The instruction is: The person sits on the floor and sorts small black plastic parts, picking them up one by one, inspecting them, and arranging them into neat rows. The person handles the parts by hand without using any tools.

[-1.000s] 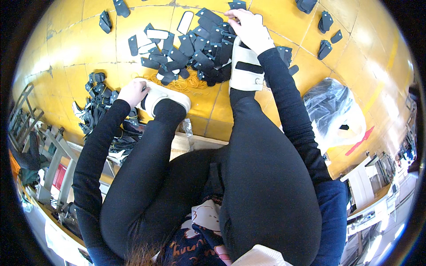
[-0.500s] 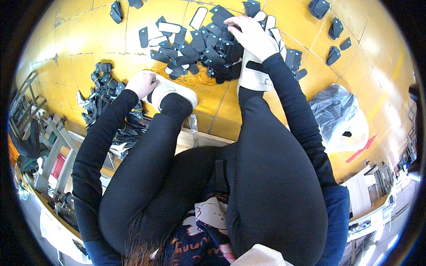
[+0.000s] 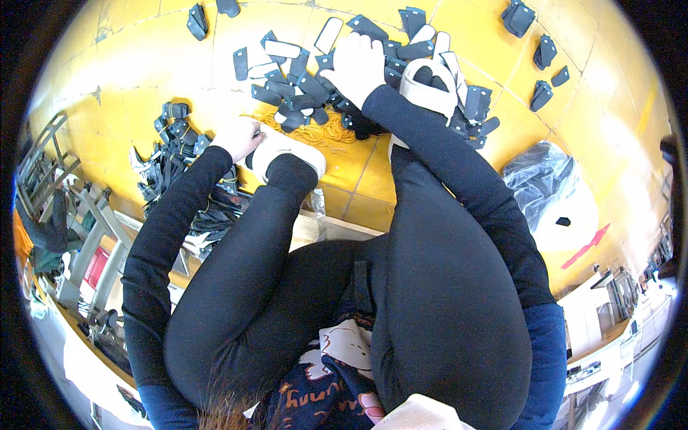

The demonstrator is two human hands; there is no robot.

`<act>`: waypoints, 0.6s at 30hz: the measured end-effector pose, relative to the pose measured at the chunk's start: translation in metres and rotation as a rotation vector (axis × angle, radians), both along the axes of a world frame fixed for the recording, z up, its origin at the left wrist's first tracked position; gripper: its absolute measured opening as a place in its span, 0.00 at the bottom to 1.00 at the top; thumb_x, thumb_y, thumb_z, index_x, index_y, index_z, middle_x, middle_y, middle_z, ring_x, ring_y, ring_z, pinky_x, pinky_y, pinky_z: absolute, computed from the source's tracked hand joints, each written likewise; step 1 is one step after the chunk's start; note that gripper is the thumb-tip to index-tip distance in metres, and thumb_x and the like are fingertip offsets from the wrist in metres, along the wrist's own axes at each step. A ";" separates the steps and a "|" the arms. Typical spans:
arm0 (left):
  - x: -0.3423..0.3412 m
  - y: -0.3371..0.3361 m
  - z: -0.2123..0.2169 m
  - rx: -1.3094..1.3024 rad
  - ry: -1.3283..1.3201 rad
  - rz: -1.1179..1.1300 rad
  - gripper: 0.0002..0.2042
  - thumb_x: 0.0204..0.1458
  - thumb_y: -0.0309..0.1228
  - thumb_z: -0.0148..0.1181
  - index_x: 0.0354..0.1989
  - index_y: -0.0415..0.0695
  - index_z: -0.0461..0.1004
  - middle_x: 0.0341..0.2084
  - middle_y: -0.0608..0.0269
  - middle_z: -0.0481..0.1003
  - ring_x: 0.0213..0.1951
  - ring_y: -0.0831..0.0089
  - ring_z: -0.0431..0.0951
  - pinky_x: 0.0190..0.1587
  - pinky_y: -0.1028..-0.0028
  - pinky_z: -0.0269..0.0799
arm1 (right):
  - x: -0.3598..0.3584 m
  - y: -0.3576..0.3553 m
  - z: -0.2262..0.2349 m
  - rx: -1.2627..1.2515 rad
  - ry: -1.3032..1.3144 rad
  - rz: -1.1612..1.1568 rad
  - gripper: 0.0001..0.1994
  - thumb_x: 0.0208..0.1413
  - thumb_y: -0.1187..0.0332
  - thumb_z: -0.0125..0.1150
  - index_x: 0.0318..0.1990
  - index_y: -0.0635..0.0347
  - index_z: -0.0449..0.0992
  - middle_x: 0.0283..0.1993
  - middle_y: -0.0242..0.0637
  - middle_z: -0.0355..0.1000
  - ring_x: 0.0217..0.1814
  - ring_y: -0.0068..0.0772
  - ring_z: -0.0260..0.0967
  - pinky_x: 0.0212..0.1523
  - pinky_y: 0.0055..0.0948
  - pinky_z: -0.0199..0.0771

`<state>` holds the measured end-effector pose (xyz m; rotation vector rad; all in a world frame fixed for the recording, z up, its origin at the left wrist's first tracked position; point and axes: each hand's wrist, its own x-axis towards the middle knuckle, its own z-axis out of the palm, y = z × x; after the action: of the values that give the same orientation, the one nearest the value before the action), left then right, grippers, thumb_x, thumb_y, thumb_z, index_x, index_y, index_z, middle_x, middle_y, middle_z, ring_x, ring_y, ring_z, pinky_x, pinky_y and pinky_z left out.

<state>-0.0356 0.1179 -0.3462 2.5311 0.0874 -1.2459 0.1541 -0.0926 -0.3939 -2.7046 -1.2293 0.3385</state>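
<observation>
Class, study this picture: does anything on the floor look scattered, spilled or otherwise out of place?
Yes. Dark flat cut pieces lie strewn unevenly over the yellow floor around the right hand, with stray clusters apart, and loose orange bands among them.

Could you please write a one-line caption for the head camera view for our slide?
Seated on a yellow tiled floor, right hand in a pile of dark flat pieces, left hand beside a white shoe.

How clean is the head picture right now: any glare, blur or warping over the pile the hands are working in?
Head view: strong fisheye, floor joints bow toward the black rim; bright even light, pale glare on the yellow floor and clear plastic bag; right hand and dark flat pieces reasonably sharp; left hand slightly soft; legs hide the near floor.
</observation>
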 end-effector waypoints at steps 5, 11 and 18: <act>0.001 0.001 -0.001 -0.007 0.009 0.016 0.15 0.53 0.40 0.53 0.28 0.38 0.75 0.26 0.48 0.74 0.36 0.54 0.76 0.42 0.60 0.69 | -0.002 -0.001 -0.014 0.180 0.113 -0.002 0.21 0.44 0.53 0.64 0.43 0.55 0.73 0.37 0.35 0.67 0.43 0.36 0.62 0.42 0.37 0.58; -0.001 0.001 -0.003 -0.023 -0.016 0.033 0.15 0.53 0.40 0.53 0.27 0.37 0.75 0.26 0.48 0.74 0.36 0.54 0.75 0.42 0.60 0.69 | 0.018 -0.013 -0.025 0.520 0.589 -0.152 0.13 0.50 0.58 0.59 0.29 0.60 0.76 0.25 0.43 0.71 0.31 0.44 0.69 0.34 0.39 0.67; -0.006 0.003 -0.007 -0.026 -0.016 0.030 0.16 0.53 0.40 0.52 0.28 0.37 0.75 0.27 0.47 0.74 0.37 0.53 0.75 0.43 0.60 0.69 | 0.043 -0.038 -0.014 0.593 0.525 -0.215 0.11 0.51 0.61 0.59 0.33 0.60 0.76 0.30 0.42 0.74 0.34 0.42 0.72 0.37 0.35 0.71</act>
<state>-0.0416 0.1210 -0.3535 2.5083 0.1049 -1.2074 0.1968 -0.1304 -0.4081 -2.0296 -0.7301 0.5137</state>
